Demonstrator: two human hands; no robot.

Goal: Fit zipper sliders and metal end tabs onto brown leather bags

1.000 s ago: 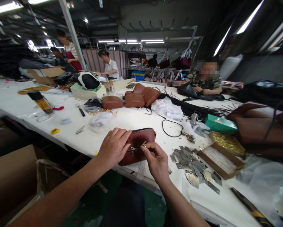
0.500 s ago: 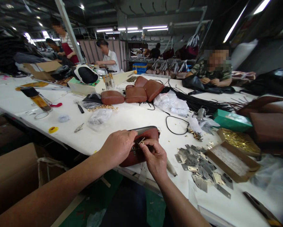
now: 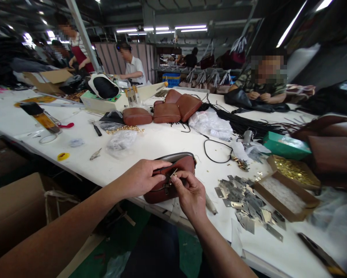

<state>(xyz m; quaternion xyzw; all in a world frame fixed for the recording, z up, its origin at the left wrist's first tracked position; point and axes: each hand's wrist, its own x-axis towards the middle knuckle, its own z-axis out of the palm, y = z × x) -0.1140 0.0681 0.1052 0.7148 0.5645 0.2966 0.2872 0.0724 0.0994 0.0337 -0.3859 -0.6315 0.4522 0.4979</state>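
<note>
A small brown leather pouch (image 3: 181,166) lies at the near edge of the white table (image 3: 162,144), its top tilted up toward me. My left hand (image 3: 140,178) grips the pouch's left side, fingers curled over its front. My right hand (image 3: 189,193) pinches a small gold metal zipper pull (image 3: 173,173) against the pouch's front, fingers closed round it.
Several flat metal tags (image 3: 245,204) lie right of the pouch, beside an open cardboard box (image 3: 286,193) of gold parts and a green box (image 3: 280,144). Three more brown pouches (image 3: 164,112) sit further back. Other people work at the far side. A cardboard carton (image 3: 14,208) stands below left.
The pouch has been tipped up more, showing its open grey-lined top. My left hand has shifted from lying over the pouch to gripping its side; my right hand stays at the pull.
</note>
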